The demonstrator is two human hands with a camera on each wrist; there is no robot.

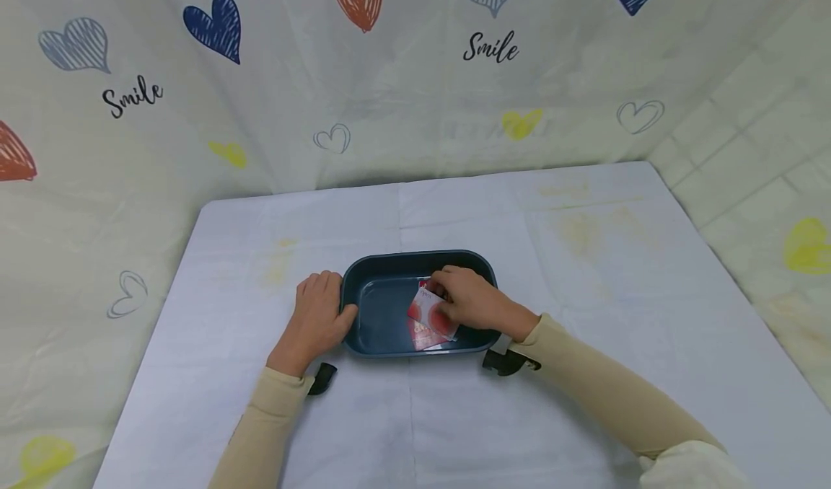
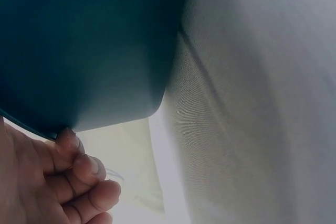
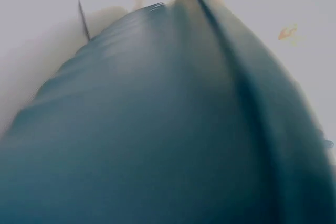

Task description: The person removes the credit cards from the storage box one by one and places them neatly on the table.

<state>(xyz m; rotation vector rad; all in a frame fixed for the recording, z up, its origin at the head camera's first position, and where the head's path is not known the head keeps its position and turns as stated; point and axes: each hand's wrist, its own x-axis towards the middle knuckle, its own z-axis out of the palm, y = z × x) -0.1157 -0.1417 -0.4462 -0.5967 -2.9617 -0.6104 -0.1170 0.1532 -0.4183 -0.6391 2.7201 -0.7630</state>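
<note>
A dark teal rectangular tray [image 1: 379,323] stands on the white-covered table. At its left end, my left hand [image 1: 317,322] grips the rim, thumb over the edge. The left wrist view shows its fingertips [image 2: 94,169] beneath the rim, against the tray's outer wall [image 2: 105,51]. Inside the tray's right half, my right hand [image 1: 477,300] pinches a small flat white-and-red packet [image 1: 425,303], tilted. A red packet [image 1: 420,337] lies under it on the tray floor, partly covered. In the right wrist view the tray's blurred side [image 3: 142,119] hides the right hand's fingers.
The white table cover [image 1: 584,373] has light creases and faint yellow stains. Behind the table hangs a pale cloth [image 1: 415,92] printed with hearts and "Smile". A black wrist-worn device [image 1: 509,361] at my right wrist sits close to the tray's front right corner.
</note>
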